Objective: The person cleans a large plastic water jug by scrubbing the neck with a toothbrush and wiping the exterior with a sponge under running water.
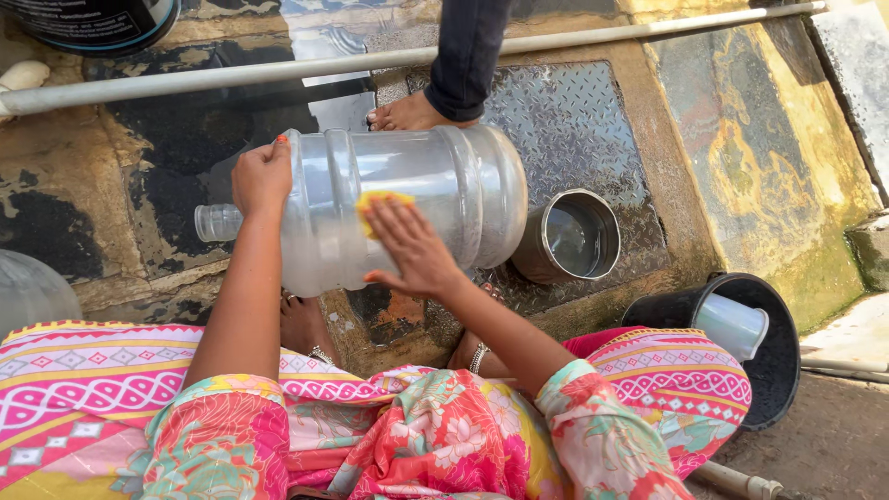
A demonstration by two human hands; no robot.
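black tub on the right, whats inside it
Inside the black tub a pale translucent cup lies tilted against the near rim, open end toward the tub's middle. The tub floor looks dark; the person's patterned clothing covers its left edge.

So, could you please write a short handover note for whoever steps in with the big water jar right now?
Left hand: steadies the clear water jar near its shoulder; the jar lies on its side, neck pointing left.
Right hand: presses a yellow sponge flat on the jar's side.
Nearby: steel pot by the jar's base; black bucket holding a white mug.
Done: sponge is on the jar's wall.
Left: cannot tell how much is scrubbed; no rinsing seen.
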